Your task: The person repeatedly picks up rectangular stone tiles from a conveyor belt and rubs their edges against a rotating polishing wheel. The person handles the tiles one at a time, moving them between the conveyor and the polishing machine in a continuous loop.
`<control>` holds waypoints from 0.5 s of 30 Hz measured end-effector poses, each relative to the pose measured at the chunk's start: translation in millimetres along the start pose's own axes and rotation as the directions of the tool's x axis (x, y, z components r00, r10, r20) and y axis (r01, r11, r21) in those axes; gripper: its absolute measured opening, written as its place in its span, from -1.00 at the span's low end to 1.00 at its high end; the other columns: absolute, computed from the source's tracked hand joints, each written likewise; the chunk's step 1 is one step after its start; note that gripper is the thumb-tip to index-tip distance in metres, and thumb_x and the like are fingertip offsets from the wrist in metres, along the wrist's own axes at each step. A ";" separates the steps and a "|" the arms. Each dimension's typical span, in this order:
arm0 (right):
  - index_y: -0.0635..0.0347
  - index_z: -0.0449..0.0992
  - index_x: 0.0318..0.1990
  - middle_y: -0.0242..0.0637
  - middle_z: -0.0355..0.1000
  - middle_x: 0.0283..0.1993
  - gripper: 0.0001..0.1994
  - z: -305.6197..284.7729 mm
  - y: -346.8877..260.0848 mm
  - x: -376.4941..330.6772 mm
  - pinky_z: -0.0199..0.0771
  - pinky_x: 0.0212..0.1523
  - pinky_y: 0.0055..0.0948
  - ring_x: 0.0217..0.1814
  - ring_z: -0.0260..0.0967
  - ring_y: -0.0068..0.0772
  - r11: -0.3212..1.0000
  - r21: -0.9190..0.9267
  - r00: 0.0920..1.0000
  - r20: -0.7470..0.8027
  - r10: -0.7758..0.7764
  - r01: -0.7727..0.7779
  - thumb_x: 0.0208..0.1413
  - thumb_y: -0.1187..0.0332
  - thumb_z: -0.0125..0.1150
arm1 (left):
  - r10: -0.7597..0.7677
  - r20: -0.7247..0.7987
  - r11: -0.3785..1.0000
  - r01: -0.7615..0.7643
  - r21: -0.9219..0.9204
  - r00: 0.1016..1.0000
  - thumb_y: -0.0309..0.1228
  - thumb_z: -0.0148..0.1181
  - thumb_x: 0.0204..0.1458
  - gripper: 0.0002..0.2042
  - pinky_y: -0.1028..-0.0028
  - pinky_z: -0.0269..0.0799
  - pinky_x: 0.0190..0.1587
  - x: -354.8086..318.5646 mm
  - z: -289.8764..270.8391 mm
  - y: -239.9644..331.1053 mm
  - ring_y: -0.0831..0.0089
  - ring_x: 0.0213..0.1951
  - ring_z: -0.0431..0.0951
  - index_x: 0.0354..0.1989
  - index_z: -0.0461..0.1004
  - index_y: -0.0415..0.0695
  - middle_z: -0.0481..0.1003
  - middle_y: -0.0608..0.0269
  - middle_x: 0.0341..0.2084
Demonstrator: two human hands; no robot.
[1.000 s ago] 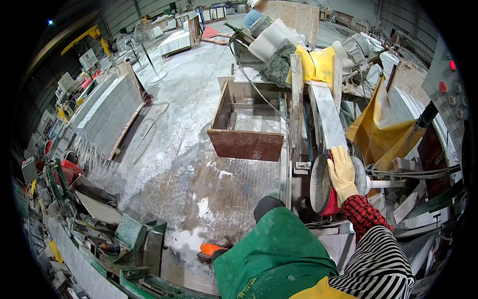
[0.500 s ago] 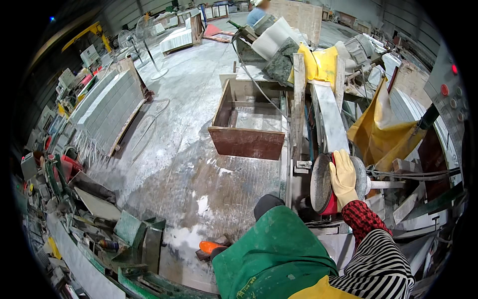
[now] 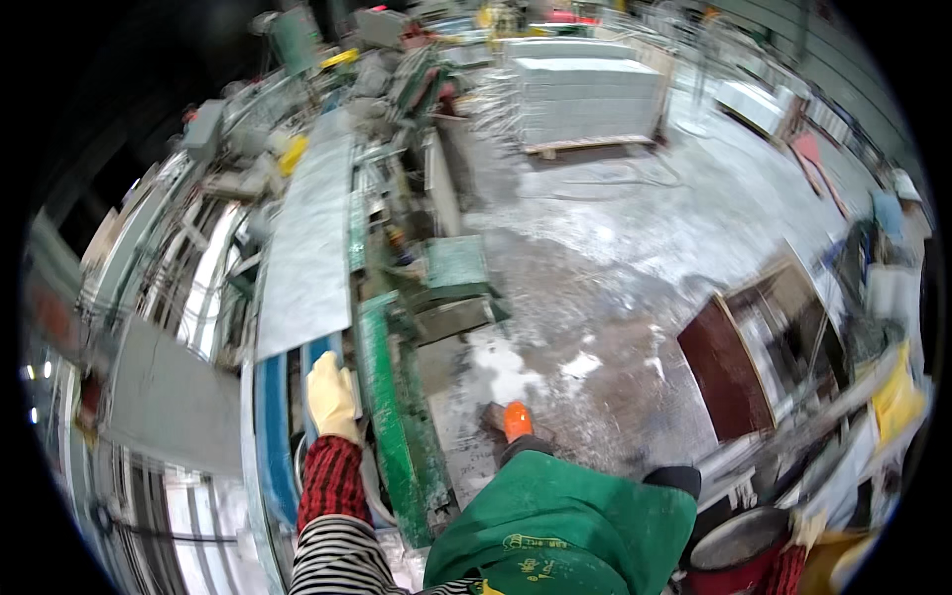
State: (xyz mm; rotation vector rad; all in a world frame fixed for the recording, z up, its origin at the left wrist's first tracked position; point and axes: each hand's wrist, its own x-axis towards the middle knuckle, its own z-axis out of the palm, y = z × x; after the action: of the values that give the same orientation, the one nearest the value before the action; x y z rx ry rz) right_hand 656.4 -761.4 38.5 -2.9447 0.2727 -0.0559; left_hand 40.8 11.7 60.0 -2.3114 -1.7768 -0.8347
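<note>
My left hand (image 3: 333, 399), in a cream rubber glove, is held over a blue belt (image 3: 278, 426) on the left. Its fingers look loosely bent and apart, with nothing seen in them. Just beyond it, a long grey-white stone slab (image 3: 309, 238) lies along the belt. Close on its right runs a green metal beam (image 3: 389, 397). My right hand (image 3: 810, 529), also gloved, is at the lower right rim beside a round grey-topped drum (image 3: 739, 538) with a red side. Its fingers are smeared and small; contact with the drum cannot be made out.
A brown open-topped wooden box (image 3: 727, 372) stands on the wet floor to the right. Pale stacked blocks (image 3: 590, 104) sit on a pallet at the back. Metal scraps and a green box (image 3: 456, 263) crowd the beam's far end. An orange boot (image 3: 517, 421) shows below.
The view has swung to the left. My left hand has come into sight over the blue belt. My right hand, earlier flat on the round drum, now appears at the lower right rim.
</note>
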 end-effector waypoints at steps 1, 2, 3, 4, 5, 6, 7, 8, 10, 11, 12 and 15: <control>0.43 0.24 0.43 0.31 0.38 0.32 -0.25 5.0 6.1 23.2 0.33 0.38 0.01 0.36 0.29 0.42 0.998 -0.032 0.997 0.054 0.055 -0.054 0.04 0.34 0.21 | 0.017 -0.043 1.000 -0.017 0.012 0.999 -0.45 0.18 0.14 -0.81 -0.01 0.40 -0.01 -3.1 3.5 -6.2 -0.16 -0.05 0.48 -0.11 0.42 -0.19 0.50 -0.06 -0.17; 0.41 0.25 0.43 0.27 0.39 0.31 -0.26 7.8 17.8 32.9 0.32 0.34 -0.03 0.33 0.30 0.36 0.992 -0.062 0.992 0.062 0.111 -0.107 0.04 0.35 0.21 | 0.028 -0.016 0.999 -0.027 0.030 0.999 -0.44 0.20 0.14 -0.78 0.01 0.40 0.01 1.9 18.0 -9.7 -0.13 -0.04 0.48 -0.06 0.41 -0.16 0.50 -0.04 -0.16; 0.40 0.26 0.43 0.22 0.40 0.29 -0.27 1.3 -4.4 38.6 0.32 0.30 -0.07 0.29 0.30 0.29 0.993 -0.065 0.992 0.083 0.100 -0.094 0.04 0.36 0.22 | 0.016 0.020 0.998 -0.017 0.065 1.000 -0.42 0.21 0.15 -0.75 0.04 0.40 0.03 -4.6 18.3 -23.8 -0.10 -0.03 0.48 -0.02 0.41 -0.14 0.50 -0.01 -0.15; 0.38 0.28 0.43 0.18 0.41 0.28 -0.27 -3.6 -9.9 42.2 0.32 0.26 -0.11 0.26 0.31 0.23 0.994 -0.037 0.990 0.088 0.107 -0.104 0.05 0.37 0.22 | 0.072 -0.057 0.995 -0.068 0.068 0.996 -0.42 0.19 0.16 -0.76 0.04 0.41 0.07 -10.1 20.9 -32.9 -0.13 -0.03 0.47 -0.02 0.44 -0.15 0.51 -0.04 -0.13; 0.36 0.29 0.43 0.14 0.42 0.26 -0.28 -9.1 -13.0 45.7 0.31 0.22 -0.15 0.23 0.32 0.17 0.995 0.005 0.990 0.096 0.102 -0.103 0.05 0.38 0.23 | 0.033 -0.107 0.999 -0.035 -0.021 0.994 -0.42 0.20 0.18 -0.76 0.09 0.44 0.08 -16.0 35.8 -49.9 -0.06 -0.02 0.49 0.00 0.45 -0.16 0.52 0.01 -0.11; 0.35 0.30 0.43 0.10 0.44 0.25 -0.29 -13.7 -22.3 53.4 0.31 0.18 -0.19 0.19 0.33 0.10 0.994 0.068 0.991 0.108 0.080 -0.088 0.05 0.39 0.23 | -0.013 -0.162 0.995 -0.004 -0.103 0.987 -0.42 0.20 0.20 -0.76 0.14 0.46 0.08 -23.3 53.7 -75.3 0.00 -0.01 0.51 0.01 0.47 -0.17 0.53 0.06 -0.08; 0.33 0.31 0.43 0.06 0.45 0.24 -0.30 -19.2 -20.7 51.8 0.31 0.14 -0.23 0.16 0.33 0.04 0.985 0.145 0.990 0.119 0.082 -0.099 0.06 0.40 0.24 | -0.333 0.107 0.623 0.304 -0.721 0.937 -0.42 0.21 0.24 -0.76 0.27 0.49 0.09 -16.1 56.9 -71.0 0.17 0.03 0.52 0.04 0.49 -0.19 0.54 0.17 -0.04; 0.31 0.32 0.42 0.01 0.46 0.22 -0.30 -25.4 -22.7 54.3 0.30 0.10 -0.27 0.13 0.34 -0.03 0.968 0.234 0.989 0.131 0.065 -0.095 0.06 0.41 0.25 | -0.599 0.355 -0.136 0.346 -0.928 0.718 -0.42 0.21 0.28 -0.76 0.40 0.52 0.10 -10.5 58.7 -67.0 0.33 0.07 0.53 0.07 0.52 -0.22 0.54 0.28 0.01; 0.28 0.34 0.42 -0.07 0.48 0.19 -0.32 -43.5 -38.1 56.1 0.30 0.03 -0.36 0.06 0.36 -0.16 0.899 0.430 0.987 0.158 0.014 -0.082 0.07 0.43 0.26 | -0.641 0.220 -0.077 0.223 -0.972 0.735 -0.43 0.15 0.34 -0.66 0.51 0.43 0.24 -9.8 64.2 -65.9 0.46 0.25 0.45 0.22 0.49 -0.30 0.49 0.24 0.20; 0.27 0.35 0.42 -0.11 0.49 0.18 -0.32 -50.3 -50.2 54.1 0.29 -0.01 -0.40 0.03 0.36 -0.22 0.850 0.522 0.984 0.176 -0.028 -0.069 0.07 0.44 0.26 | -0.585 0.076 0.114 0.175 -0.978 0.808 -0.40 0.10 0.37 -0.62 0.47 0.37 0.31 -13.9 67.0 -67.9 0.43 0.30 0.43 0.26 0.46 -0.36 0.47 0.13 0.28; 0.25 0.36 0.42 -0.15 0.50 0.16 -0.33 -69.9 -52.5 41.0 0.29 -0.05 -0.44 -0.01 0.37 -0.29 0.796 0.601 0.985 0.168 -0.042 -0.068 0.08 0.45 0.27 | -0.291 -0.126 0.769 0.153 -0.620 0.948 -0.33 0.12 0.39 -0.59 0.45 0.40 0.30 -4.3 49.8 -3.4 0.34 0.23 0.52 0.30 0.46 -0.32 0.55 0.11 0.19; 0.20 0.39 0.41 -0.28 0.53 0.12 -0.35 -92.5 -126.9 15.1 0.28 -0.17 -0.56 -0.11 0.40 -0.48 0.615 0.788 0.950 0.207 -0.236 -0.019 0.09 0.48 0.28 | -0.084 0.307 0.272 0.319 -0.908 0.948 -0.14 0.15 0.39 -0.52 0.35 0.44 0.28 -5.9 28.7 100.5 0.32 0.15 0.58 0.28 0.47 -0.29 0.59 0.05 0.12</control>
State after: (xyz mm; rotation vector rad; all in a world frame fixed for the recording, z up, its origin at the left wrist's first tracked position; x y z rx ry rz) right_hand 688.9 -658.0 153.3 -2.0282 -0.0025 0.1988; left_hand 142.6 -12.8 57.0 -2.8361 -1.9473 -2.3843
